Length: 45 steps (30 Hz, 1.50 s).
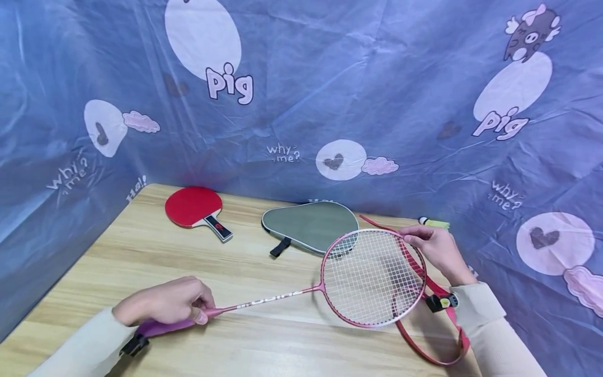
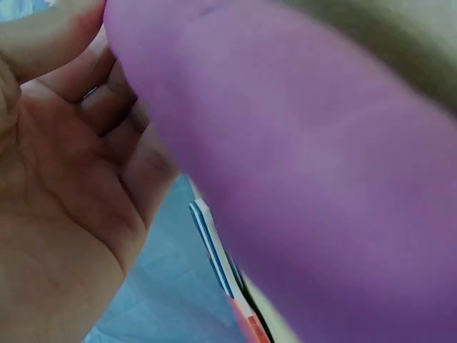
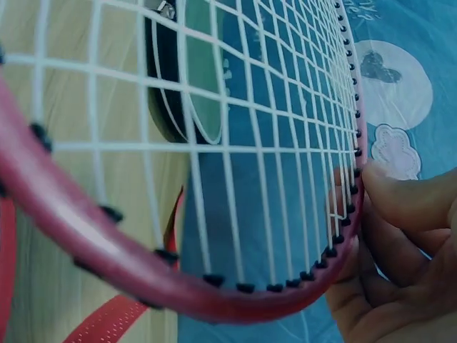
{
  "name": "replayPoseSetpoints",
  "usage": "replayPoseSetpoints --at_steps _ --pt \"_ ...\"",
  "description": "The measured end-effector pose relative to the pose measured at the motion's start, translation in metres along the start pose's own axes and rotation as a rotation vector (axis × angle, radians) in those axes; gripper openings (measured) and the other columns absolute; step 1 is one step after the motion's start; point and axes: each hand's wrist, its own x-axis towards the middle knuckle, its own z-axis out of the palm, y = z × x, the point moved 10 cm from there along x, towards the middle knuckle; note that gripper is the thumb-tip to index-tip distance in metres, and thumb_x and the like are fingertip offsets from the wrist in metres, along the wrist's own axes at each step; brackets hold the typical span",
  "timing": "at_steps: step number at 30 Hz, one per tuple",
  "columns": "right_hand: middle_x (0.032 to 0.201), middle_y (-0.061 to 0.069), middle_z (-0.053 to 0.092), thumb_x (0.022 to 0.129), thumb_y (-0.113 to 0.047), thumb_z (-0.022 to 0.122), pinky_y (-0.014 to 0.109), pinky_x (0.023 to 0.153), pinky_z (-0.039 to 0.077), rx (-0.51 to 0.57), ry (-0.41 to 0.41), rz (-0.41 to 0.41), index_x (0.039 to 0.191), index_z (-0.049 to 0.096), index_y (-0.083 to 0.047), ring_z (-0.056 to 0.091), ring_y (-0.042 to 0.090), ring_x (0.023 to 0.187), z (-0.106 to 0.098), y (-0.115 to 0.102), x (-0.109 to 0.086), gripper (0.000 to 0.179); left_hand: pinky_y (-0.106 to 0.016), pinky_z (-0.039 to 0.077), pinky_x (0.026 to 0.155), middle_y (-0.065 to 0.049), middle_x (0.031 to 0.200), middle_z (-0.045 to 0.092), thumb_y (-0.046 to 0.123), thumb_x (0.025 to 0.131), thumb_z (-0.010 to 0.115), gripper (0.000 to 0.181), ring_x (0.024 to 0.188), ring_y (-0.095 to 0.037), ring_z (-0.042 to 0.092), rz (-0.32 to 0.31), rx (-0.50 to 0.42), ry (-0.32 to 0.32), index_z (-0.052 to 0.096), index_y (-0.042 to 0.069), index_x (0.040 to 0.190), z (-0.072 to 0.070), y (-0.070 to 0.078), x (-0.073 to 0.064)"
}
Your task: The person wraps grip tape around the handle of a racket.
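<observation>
Glossy pink oval filled with white mesh [image 1: 372, 277], the racket [image 1: 320, 287] is pinched by the left grip [image 1: 170, 301] and the right grip [image 1: 437, 252].

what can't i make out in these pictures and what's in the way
- Shaft lettering on the racket: head view, too small to read.
- Part of the red band: head view, behind the racket and the black wrist camera.
- Underside of the paddle: head view, hidden against the wooden table.
- Some fingertips of the left hand: left wrist view, behind the purple handle.
</observation>
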Motion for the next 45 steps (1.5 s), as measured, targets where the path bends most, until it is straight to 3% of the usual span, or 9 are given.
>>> replayPoseSetpoints --at_steps 7,9,12,14,19,22,34,40,45 --pt "0.09 -0.032 0.072 0.094 -0.038 0.072 0.011 0.076 0.046 0.075 0.067 0.037 0.115 0.077 -0.014 0.058 -0.019 0.086 -0.019 0.01 -0.001 0.032 -0.018 0.044 0.063 0.019 0.078 0.062 0.024 0.087 0.076 0.009 0.069 0.005 0.05 0.025 -0.006 0.032 0.078 0.022 0.095 -0.003 0.002 -0.001" --pt "0.088 -0.037 0.069 0.095 -0.035 0.072 0.01 0.075 0.048 0.133 0.072 0.042 0.119 0.075 -0.008 0.06 -0.017 0.085 -0.023 0.014 -0.001 0.036 -0.018 0.044 0.062 0.018 0.077 0.061 0.025 0.087 0.076 0.008 0.068 0.004 0.05 0.016 -0.02 0.038 0.078 0.023 0.095 -0.004 0.001 -0.001" --pt "0.086 -0.036 0.069 0.096 -0.026 0.071 0.012 0.072 0.054 0.26 0.087 0.035 0.121 0.072 0.001 0.066 -0.011 0.08 -0.027 0.018 0.0 0.038 -0.018 0.042 0.061 0.018 0.075 0.059 0.026 0.087 0.076 0.006 0.067 0.004 0.049 0.012 -0.03 0.048 0.077 0.025 0.093 -0.007 0.0 -0.001" --pt "0.086 -0.031 0.072 0.095 -0.021 0.072 0.013 0.07 0.055 0.376 0.102 0.027 0.119 0.073 0.001 0.07 -0.006 0.076 -0.03 0.02 0.0 0.032 -0.018 0.042 0.061 0.018 0.075 0.058 0.026 0.088 0.075 0.005 0.067 0.003 0.048 0.026 -0.037 0.057 0.077 0.026 0.093 -0.008 0.001 -0.001" --pt "0.085 -0.01 0.08 0.093 -0.004 0.071 0.018 0.064 0.059 0.797 0.134 -0.022 0.104 0.08 -0.006 0.074 0.003 0.071 -0.035 0.018 -0.001 0.014 -0.018 0.043 0.062 0.015 0.078 0.061 0.026 0.09 0.073 0.009 0.07 0.003 0.049 0.057 -0.122 0.07 0.077 0.02 0.096 -0.012 0.008 0.0" --pt "0.086 -0.003 0.081 0.092 0.001 0.069 0.021 0.063 0.06 0.924 0.115 -0.055 0.102 0.08 -0.005 0.076 0.007 0.073 -0.036 0.012 -0.003 0.015 -0.019 0.043 0.061 0.012 0.081 0.064 0.024 0.09 0.074 0.015 0.071 0.003 0.05 0.06 -0.195 0.088 0.077 0.014 0.1 -0.016 0.012 0.001" --pt "0.09 -0.004 0.08 0.094 -0.004 0.069 0.023 0.066 0.061 0.809 0.031 -0.108 0.109 0.075 0.004 0.075 0.008 0.076 -0.011 -0.025 -0.009 0.018 -0.018 0.051 0.061 0.006 0.084 0.07 0.014 0.09 0.074 0.021 0.07 0.003 0.057 0.136 -0.414 0.117 0.074 0.002 0.107 -0.013 0.026 0.008" --pt "0.088 -0.005 0.08 0.094 -0.006 0.069 0.021 0.067 0.061 0.765 -0.003 -0.112 0.107 0.076 0.003 0.075 0.006 0.075 0.007 -0.041 -0.014 0.016 -0.019 0.054 0.065 -0.013 0.09 0.073 0.008 0.092 0.07 0.019 0.077 0.002 0.061 0.216 -0.496 0.153 0.071 -0.004 0.107 -0.008 0.04 0.013" --pt "0.09 -0.008 0.08 0.096 -0.007 0.068 0.023 0.068 0.061 0.725 -0.029 -0.134 0.11 0.071 0.012 0.074 0.005 0.076 0.022 -0.048 -0.018 0.024 -0.02 0.053 0.068 -0.021 0.091 0.073 0.007 0.092 0.07 0.02 0.08 0.0 0.061 0.215 -0.521 0.169 0.071 -0.005 0.108 -0.001 0.049 0.016"
